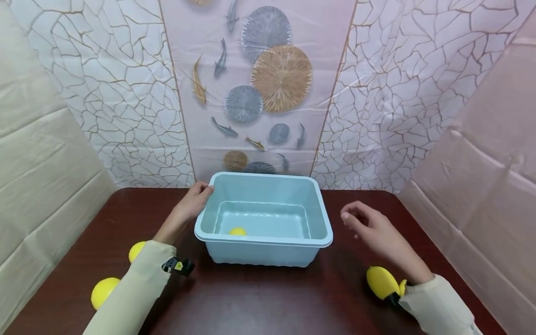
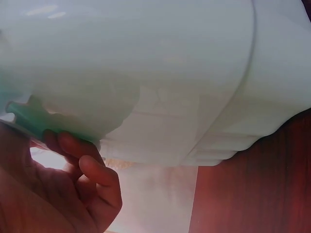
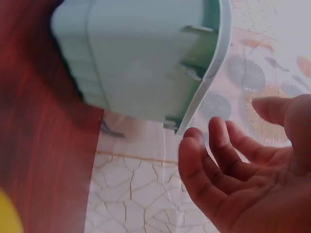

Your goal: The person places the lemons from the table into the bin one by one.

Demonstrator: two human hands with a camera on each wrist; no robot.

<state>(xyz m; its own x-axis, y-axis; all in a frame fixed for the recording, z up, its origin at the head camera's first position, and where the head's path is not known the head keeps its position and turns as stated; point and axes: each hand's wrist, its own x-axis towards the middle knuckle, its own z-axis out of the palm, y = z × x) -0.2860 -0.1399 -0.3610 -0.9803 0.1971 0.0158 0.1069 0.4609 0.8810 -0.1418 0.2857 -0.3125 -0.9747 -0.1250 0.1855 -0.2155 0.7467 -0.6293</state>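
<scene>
A light blue plastic basin point(image 1: 264, 253) stands on the dark table. Its left rim is gripped by my left hand point(image 1: 193, 201), the thumb over the edge. The left wrist view has this hand point(image 2: 73, 179) with curled fingers under the rim of the basin point(image 2: 160, 58). Apart from the basin's right side, my right hand point(image 1: 368, 225) hovers with loosely bent fingers and holds nothing. In the right wrist view, a gap shows between that hand's thumb and fingers point(image 3: 243, 160). Part of a yellow round object point(image 1: 237, 231) shows inside the basin; the front wall hides the rest.
Two yellow round objects point(image 1: 103, 292) lie on the table point(image 1: 259, 298) by the left forearm, partly hidden by the sleeve. Under the right wrist lies a yellow lemon-shaped object point(image 1: 382, 282). A patterned cloth wall point(image 1: 276, 135) rises behind the table, with plain cloth at both sides.
</scene>
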